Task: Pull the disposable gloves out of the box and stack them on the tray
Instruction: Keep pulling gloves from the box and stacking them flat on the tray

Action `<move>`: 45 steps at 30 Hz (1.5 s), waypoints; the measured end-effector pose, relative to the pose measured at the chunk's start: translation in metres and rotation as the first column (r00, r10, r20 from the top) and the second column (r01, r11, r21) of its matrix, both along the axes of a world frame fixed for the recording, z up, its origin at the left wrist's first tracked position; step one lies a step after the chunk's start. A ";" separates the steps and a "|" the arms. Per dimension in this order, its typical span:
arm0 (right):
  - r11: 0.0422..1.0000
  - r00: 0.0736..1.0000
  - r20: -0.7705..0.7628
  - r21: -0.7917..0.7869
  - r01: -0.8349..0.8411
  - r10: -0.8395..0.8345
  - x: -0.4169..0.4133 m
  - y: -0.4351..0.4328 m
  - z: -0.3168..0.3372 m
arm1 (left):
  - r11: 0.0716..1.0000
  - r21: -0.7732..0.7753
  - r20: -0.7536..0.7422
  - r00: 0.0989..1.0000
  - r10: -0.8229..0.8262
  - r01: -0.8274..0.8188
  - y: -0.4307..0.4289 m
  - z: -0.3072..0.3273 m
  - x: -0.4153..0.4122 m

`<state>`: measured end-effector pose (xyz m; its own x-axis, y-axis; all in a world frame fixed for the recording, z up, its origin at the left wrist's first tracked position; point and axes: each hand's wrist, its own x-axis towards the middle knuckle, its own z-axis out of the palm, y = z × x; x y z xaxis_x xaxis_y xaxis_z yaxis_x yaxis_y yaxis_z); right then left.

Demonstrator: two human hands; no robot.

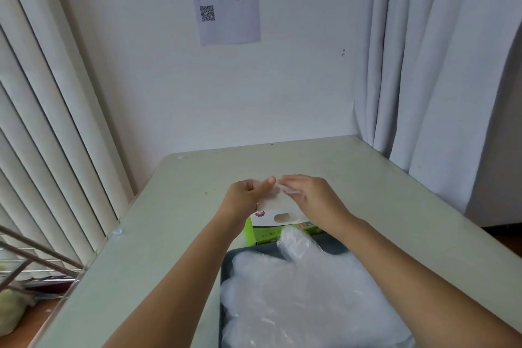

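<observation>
A thin, clear glove [273, 198] is held just above the box [268, 222], between the two hands. It is pinched by the curled fingers and thumb of the left hand [247, 195]. The right hand [309, 192] is laid against the film with its fingers reaching forward, but whether a grip is made there cannot be told.

Several risks can be judged from here. The film is slight and clinging, so a second glove could be dragged out through the opening with the first. The film could be stretched or torn if it is pulled from both sides at once. The box looks light, and it could be lifted or tipped if it is not steadied. The stack of gloves [305, 299] is puffy and slippery, so the top layers could be slid off the tray [245, 249]; one glove is already draped over the far rim towards the box.

The box is cardboard, white on top with an oval opening and green on its sides. The gloves are crinkled, translucent plastic. The tray is dark, flat and low-rimmed, and is set nearer the person than the box. Both are carried by a smooth, pale green table [169, 234].
</observation>
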<state>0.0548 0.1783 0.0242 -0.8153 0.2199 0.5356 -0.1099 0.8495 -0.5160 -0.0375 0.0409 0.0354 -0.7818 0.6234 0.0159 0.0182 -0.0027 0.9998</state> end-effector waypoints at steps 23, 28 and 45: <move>-0.136 0.933 -0.358 -0.926 -0.351 0.028 0.049 0.045 0.046 | 0.688 -0.724 -0.588 0.559 -0.585 -0.041 0.018 -0.067 0.002; -0.042 0.929 -0.344 -0.939 -0.342 0.138 0.073 0.027 0.074 | 0.878 -0.478 -0.551 0.768 -0.327 0.031 0.005 -0.042 0.013; 0.416 0.967 -0.162 -0.879 -0.232 0.197 0.130 -0.041 0.103 | 0.911 0.082 -0.028 0.914 -0.404 0.405 -0.056 0.008 0.063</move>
